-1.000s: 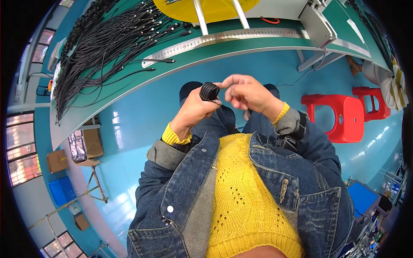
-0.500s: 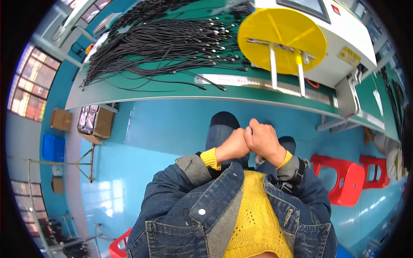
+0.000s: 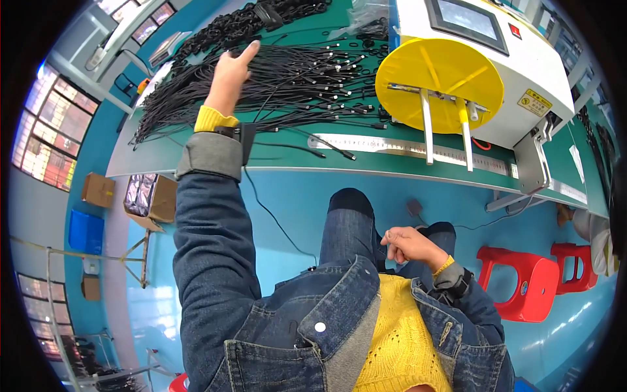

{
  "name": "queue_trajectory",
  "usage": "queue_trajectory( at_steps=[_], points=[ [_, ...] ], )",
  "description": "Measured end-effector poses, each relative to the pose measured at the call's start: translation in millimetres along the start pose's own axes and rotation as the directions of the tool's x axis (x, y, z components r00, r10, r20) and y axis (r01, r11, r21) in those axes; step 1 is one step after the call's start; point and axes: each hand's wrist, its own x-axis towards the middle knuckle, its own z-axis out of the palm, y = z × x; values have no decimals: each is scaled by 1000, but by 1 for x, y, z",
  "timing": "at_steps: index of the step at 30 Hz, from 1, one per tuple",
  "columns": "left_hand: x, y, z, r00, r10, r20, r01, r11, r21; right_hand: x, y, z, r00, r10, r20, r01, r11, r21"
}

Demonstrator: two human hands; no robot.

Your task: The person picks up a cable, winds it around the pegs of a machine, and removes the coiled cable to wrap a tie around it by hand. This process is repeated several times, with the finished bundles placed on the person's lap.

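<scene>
My left hand [image 3: 230, 75] reaches over the pile of black cables [image 3: 287, 68] on the green-topped table. Its thumb stands out to the right, apart from the other fingers, which bend down toward the cables. No cable shows in its grasp. My right hand [image 3: 411, 245] hovers above my lap with its fingers curled loosely in, and nothing can be seen in them. Many of the cables have metal-tipped plugs at their right ends. A few single cables lie nearer the front edge, beside a long metal ruler [image 3: 392, 144].
Right of the cables, a white machine [image 3: 450, 16] carries a yellow disc [image 3: 437, 72] with two rods jutting forward. Red stools [image 3: 526, 287] stand at the right. An open cardboard box [image 3: 163, 199] sits below the table's left part. A thin wire [image 3: 274, 219] hangs from my left wrist.
My hands were together over my lap and have parted. The left has swung up and left to the cables; the right has dropped lower. My view has shifted slightly.
</scene>
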Motion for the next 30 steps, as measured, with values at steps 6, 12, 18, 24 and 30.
queue_trajectory(
  at_steps=[6, 12, 18, 24, 30],
  points=[
    [2, -33, 53, 934, -301, 190, 101, 736, 670, -4, -17, 9, 997, 34, -69, -42, 992, -120],
    [-42, -18, 46, 913, 363, 187, -409, 808, 425, -31, -25, 4, 895, -350, -278, 255, 911, -326],
    [-175, 86, 30, 853, 433, 290, -454, 891, 4, -80, -102, -1, 137, -927, -348, 391, 374, -841],
    [-202, 114, 62, 675, 572, 466, -614, 786, -76, -93, -127, -20, -110, -993, -45, 49, 40, -998],
    [-188, 131, 107, 702, 584, 408, -641, 768, 4, -95, -128, -42, -15, -993, -119, -119, 120, -986]
  ],
)
